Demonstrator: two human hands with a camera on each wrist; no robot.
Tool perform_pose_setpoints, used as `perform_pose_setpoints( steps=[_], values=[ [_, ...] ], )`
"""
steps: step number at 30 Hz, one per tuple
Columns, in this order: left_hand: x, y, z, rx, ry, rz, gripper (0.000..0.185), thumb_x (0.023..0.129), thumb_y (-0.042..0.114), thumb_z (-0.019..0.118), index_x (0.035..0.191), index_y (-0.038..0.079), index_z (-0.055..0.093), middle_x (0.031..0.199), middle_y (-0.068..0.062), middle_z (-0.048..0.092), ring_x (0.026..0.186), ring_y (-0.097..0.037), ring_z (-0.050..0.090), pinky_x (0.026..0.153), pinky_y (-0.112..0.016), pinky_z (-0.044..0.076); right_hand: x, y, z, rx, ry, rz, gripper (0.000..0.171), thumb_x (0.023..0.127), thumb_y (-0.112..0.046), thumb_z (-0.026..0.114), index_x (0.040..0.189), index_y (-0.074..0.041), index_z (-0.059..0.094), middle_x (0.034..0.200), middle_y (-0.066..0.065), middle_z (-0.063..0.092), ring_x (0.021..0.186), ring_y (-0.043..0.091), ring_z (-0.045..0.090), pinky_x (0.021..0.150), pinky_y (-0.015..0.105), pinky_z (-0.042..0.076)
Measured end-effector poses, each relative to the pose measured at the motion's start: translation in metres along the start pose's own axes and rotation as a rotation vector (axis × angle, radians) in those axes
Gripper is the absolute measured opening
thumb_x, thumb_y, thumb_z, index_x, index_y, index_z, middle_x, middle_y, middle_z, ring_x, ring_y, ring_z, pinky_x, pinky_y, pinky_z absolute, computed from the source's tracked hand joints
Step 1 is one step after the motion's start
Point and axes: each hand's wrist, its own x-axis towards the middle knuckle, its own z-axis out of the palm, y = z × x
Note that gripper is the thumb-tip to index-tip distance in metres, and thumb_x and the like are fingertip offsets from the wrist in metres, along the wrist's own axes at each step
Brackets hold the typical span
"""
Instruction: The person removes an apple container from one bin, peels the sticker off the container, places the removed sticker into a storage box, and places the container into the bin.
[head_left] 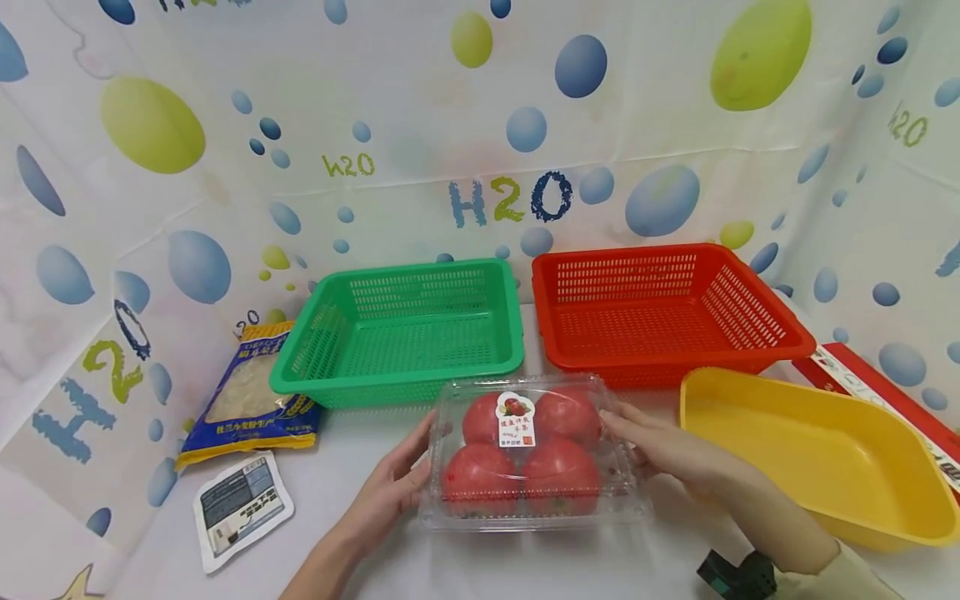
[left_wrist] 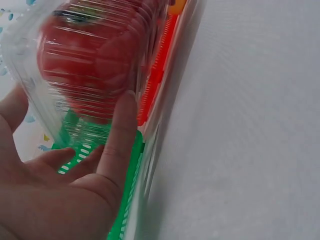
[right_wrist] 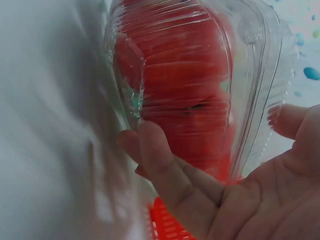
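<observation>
A clear plastic box of tomatoes (head_left: 489, 479), with a white label on its lid, lies between both hands at the front middle. My left hand (head_left: 396, 475) holds its left side. In the left wrist view, the thumb and fingers (left_wrist: 119, 135) of that hand spread along the box's end. On the right side my right hand (head_left: 663, 446) grips the box. The right wrist view shows its thumb at the rim and its fingers (right_wrist: 165, 170) against the lower part. Whether the box's underside touches the table cannot be told.
Behind the box stand a green basket (head_left: 405, 390) and a red basket (head_left: 675, 371). A yellow basin (head_left: 810, 450) is at the right, beside a long red-and-white box (head_left: 885, 396). At the left lie a blue-and-yellow food bag (head_left: 251, 400) and a white packet (head_left: 243, 508).
</observation>
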Motion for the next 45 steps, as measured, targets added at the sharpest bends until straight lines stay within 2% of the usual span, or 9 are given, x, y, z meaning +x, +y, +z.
perform_pose_setpoints(
  steps=[4, 8, 19, 25, 28, 33, 38, 42, 45],
  values=[
    [0.001, -0.002, 0.000, 0.040, -0.007, -0.027, 0.066, 0.108, 0.019, 0.046, 0.162, 0.007, 0.009, 0.164, -0.026, 0.014, 0.145, -0.041, 0.024, 0.103, -0.034, 0.045, 0.002, 0.003, 0.001, 0.006, 0.007, -0.050, 0.081, 0.107, -0.044, 0.044, 0.158, 0.006, 0.007, 0.140, 0.029, 0.047, 0.096, 0.029, 0.063, 0.081, 0.042, 0.054],
    [0.006, -0.004, 0.001, 0.094, -0.001, -0.032, 0.068, 0.107, 0.019, 0.048, 0.162, 0.005, 0.010, 0.163, -0.024, 0.019, 0.150, -0.038, 0.013, 0.107, -0.025, 0.035, 0.003, 0.004, -0.001, -0.010, 0.036, -0.040, 0.081, 0.107, -0.044, 0.044, 0.158, 0.006, 0.008, 0.132, 0.026, 0.053, 0.084, 0.028, 0.061, 0.077, 0.040, 0.054],
    [0.009, -0.007, -0.001, 0.011, 0.004, -0.066, 0.069, 0.106, 0.017, 0.048, 0.161, 0.003, 0.008, 0.163, -0.028, 0.012, 0.147, -0.042, 0.018, 0.106, -0.029, 0.041, 0.011, 0.007, 0.003, -0.017, 0.039, -0.038, 0.081, 0.107, -0.042, 0.046, 0.156, 0.010, 0.009, 0.125, 0.025, 0.057, 0.086, 0.027, 0.064, 0.077, 0.041, 0.058],
    [0.008, -0.006, -0.002, -0.028, 0.037, -0.067, 0.069, 0.107, 0.020, 0.048, 0.160, 0.001, 0.009, 0.163, -0.030, 0.010, 0.146, -0.041, 0.022, 0.105, -0.029, 0.042, 0.013, 0.008, 0.006, -0.014, 0.032, -0.039, 0.080, 0.106, -0.042, 0.047, 0.156, 0.011, 0.012, 0.145, 0.035, 0.039, 0.102, 0.034, 0.061, 0.085, 0.048, 0.057],
    [0.010, -0.005, -0.001, -0.023, 0.047, -0.065, 0.069, 0.106, 0.020, 0.048, 0.160, 0.000, 0.010, 0.162, -0.030, 0.012, 0.145, -0.040, 0.026, 0.104, -0.029, 0.043, 0.013, 0.007, 0.005, -0.033, 0.049, -0.041, 0.079, 0.106, -0.043, 0.046, 0.156, 0.009, 0.013, 0.147, 0.036, 0.036, 0.105, 0.036, 0.060, 0.086, 0.049, 0.057],
    [0.016, -0.001, 0.003, 0.031, 0.135, -0.095, 0.067, 0.107, 0.023, 0.047, 0.160, 0.001, 0.014, 0.159, -0.031, 0.022, 0.136, -0.038, 0.042, 0.097, -0.028, 0.049, 0.009, 0.004, 0.002, -0.059, 0.077, -0.047, 0.080, 0.105, -0.044, 0.049, 0.157, 0.008, 0.015, 0.142, 0.034, 0.043, 0.094, 0.031, 0.062, 0.079, 0.045, 0.058],
    [0.027, 0.002, 0.009, 0.129, 0.259, -0.074, 0.065, 0.105, 0.029, 0.051, 0.160, 0.008, 0.024, 0.157, -0.025, 0.032, 0.141, -0.037, 0.036, 0.109, -0.045, 0.040, 0.001, -0.004, -0.006, -0.134, 0.162, -0.068, 0.085, 0.101, -0.048, 0.056, 0.159, 0.001, 0.016, 0.149, 0.030, 0.040, 0.103, 0.030, 0.064, 0.090, 0.051, 0.055],
    [0.034, 0.002, 0.011, 0.160, 0.294, -0.030, 0.061, 0.105, 0.031, 0.053, 0.159, 0.013, 0.030, 0.159, -0.021, 0.031, 0.146, -0.038, 0.026, 0.114, -0.063, 0.025, -0.006, -0.015, -0.014, -0.201, 0.198, -0.162, 0.081, 0.100, -0.043, 0.061, 0.157, -0.002, 0.022, 0.146, 0.025, 0.045, 0.115, 0.034, 0.061, 0.095, 0.052, 0.053],
    [0.036, 0.002, 0.013, 0.169, 0.309, 0.008, 0.059, 0.105, 0.029, 0.054, 0.157, 0.013, 0.033, 0.159, -0.021, 0.031, 0.146, -0.040, 0.026, 0.113, -0.066, 0.022, -0.009, -0.026, -0.019, -0.277, 0.239, -0.238, 0.072, 0.099, -0.041, 0.063, 0.152, -0.003, 0.034, 0.139, 0.020, 0.052, 0.117, 0.034, 0.058, 0.092, 0.049, 0.055]
  ],
)
